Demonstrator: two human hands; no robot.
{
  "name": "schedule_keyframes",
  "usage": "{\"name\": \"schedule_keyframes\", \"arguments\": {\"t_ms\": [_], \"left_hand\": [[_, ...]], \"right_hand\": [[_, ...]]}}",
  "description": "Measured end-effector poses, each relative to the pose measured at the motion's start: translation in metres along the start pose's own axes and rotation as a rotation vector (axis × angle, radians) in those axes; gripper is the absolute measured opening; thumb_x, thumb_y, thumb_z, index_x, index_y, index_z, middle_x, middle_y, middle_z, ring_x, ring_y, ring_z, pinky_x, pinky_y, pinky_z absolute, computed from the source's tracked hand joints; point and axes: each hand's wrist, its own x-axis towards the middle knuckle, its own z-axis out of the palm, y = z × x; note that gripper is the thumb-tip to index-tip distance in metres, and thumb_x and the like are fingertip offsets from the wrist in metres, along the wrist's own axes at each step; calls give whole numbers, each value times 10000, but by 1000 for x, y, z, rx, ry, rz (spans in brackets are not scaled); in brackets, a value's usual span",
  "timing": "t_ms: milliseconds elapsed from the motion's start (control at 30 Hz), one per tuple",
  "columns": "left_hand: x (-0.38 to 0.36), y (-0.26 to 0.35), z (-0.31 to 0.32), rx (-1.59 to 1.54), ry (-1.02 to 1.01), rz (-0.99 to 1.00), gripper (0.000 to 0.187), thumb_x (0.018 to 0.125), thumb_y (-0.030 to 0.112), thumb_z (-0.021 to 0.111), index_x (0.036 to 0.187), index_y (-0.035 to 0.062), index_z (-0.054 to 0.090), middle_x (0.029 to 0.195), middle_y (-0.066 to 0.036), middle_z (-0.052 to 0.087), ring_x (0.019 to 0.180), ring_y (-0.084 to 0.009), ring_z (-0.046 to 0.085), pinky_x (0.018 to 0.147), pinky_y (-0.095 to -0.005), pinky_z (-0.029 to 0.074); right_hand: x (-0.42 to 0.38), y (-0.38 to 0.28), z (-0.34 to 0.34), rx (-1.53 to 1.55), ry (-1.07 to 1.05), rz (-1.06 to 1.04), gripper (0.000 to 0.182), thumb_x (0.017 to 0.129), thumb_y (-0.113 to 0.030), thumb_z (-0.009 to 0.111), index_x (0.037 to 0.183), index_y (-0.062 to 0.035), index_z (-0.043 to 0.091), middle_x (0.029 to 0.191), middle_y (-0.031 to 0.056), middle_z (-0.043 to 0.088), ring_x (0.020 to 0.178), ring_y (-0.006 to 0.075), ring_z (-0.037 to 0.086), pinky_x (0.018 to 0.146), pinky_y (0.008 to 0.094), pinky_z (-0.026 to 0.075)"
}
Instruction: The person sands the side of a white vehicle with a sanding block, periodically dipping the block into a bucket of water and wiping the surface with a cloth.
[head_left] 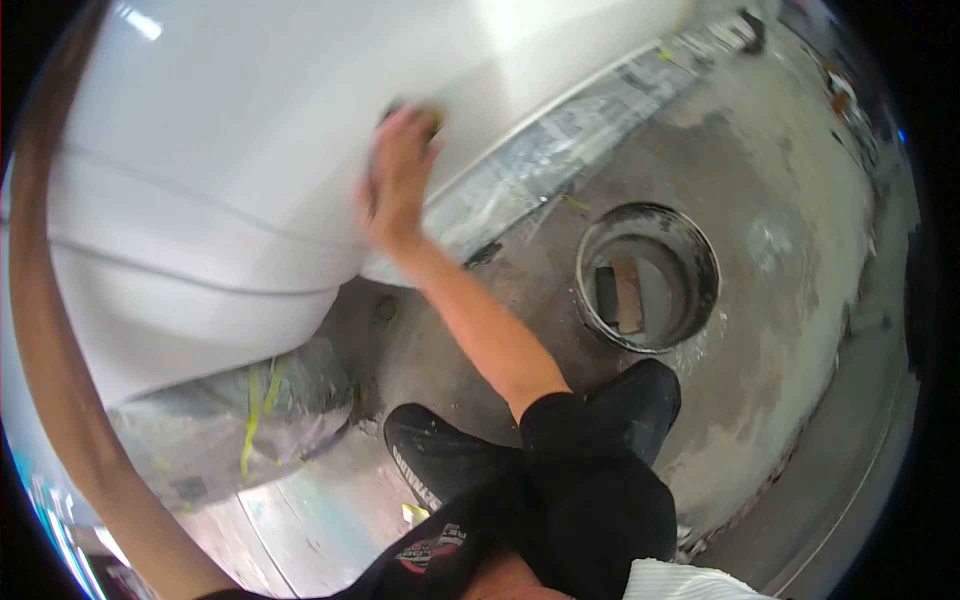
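Note:
My right hand [400, 180] is closed around a sanding block [432, 120], blurred, with a dark side and a yellowish-brown edge. The block lies against the smooth white car panel [250, 130], a little above its lower edge. Along the left side of the view my left arm [60, 330] reaches up past the panel; its hand is out of sight beyond the upper left.
On the wet concrete floor [760, 340] stands a round bucket [700, 235] holding a dark block [606, 295] and a brown block [628, 295]. Plastic sheeting [560, 160] covers the sill, and more film wraps the wheel [290, 410]. My knees are beside the bucket.

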Motion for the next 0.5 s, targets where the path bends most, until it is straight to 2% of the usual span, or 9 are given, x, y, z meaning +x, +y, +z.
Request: {"name": "schedule_keyframes", "arguments": {"t_ms": [33,67,167,233,333,367,400,467,500], "left_hand": [[-6,-13,3,117,80,123,277,934,406,682,860,141,649,826,10,574,774,-147,532,777,-355,407],[-4,5,-16,165,-126,-39,137,961,175,642,1033,91,722,1013,-69,737,949,-164,685,869,-302,569],[-10,12,-24,152,-72,43,136,960,188,644,1024,93,718,1002,-65,727,938,-163,676,864,-305,559],[-14,7,-26,158,-38,88,137,960,196,646,1019,94,715,996,-62,721,931,-162,670,860,-308,553],[-21,0,-28,153,-26,116,139,959,209,648,1010,97,712,985,-57,711,920,-161,661,854,-311,544],[-23,0,-29,152,-21,119,140,958,213,649,1008,97,710,982,-56,708,916,-161,658,852,-312,541],[-24,-1,-29,149,-20,121,141,958,218,650,1005,98,709,978,-54,705,913,-161,655,851,-313,537],[-26,-2,-31,141,-19,129,144,957,226,651,999,100,706,971,-51,699,906,-160,649,847,-315,531],[-28,-4,-35,143,-18,129,146,957,230,652,996,100,705,968,-50,695,902,-160,645,845,-317,528]], "right_hand": [[-41,-18,1,13,-132,-109,635,1031,-355,401,1584,-84,246,1653,191,171,1535,376,122,1208,591,-12],[-67,-32,3,21,-258,-221,648,1022,-358,419,1586,-90,245,1655,190,165,1537,371,122,1206,593,-23],[-30,22,-21,-206,-303,-451,639,1030,-351,405,1580,-62,254,1650,199,178,1536,370,127,1207,586,-20],[6,36,-31,21,-115,-82,648,1031,-353,415,1574,-37,257,1640,206,207,1537,374,122,1207,590,-16],[-9,-12,-6,98,-31,-31,634,1034,-338,425,1564,-24,275,1629,207,241,1536,375,123,1206,599,-9],[-38,-39,-6,159,-214,-117,609,1033,-309,433,1556,-26,298,1627,196,254,1535,382,125,1204,605,-4],[-64,-56,-4,131,-348,-318,596,1028,-297,435,1547,-26,321,1632,176,255,1535,379,128,1204,605,-15],[-60,-43,-6,-38,-270,-609,610,1017,-300,450,1543,-18,325,1637,159,251,1533,394,124,1203,605,-19],[-52,-28,-8,-40,-258,-533,602,1019,-297,445,1538,-15,332,1634,164,256,1533,389,128,1203,607,-18]]}}
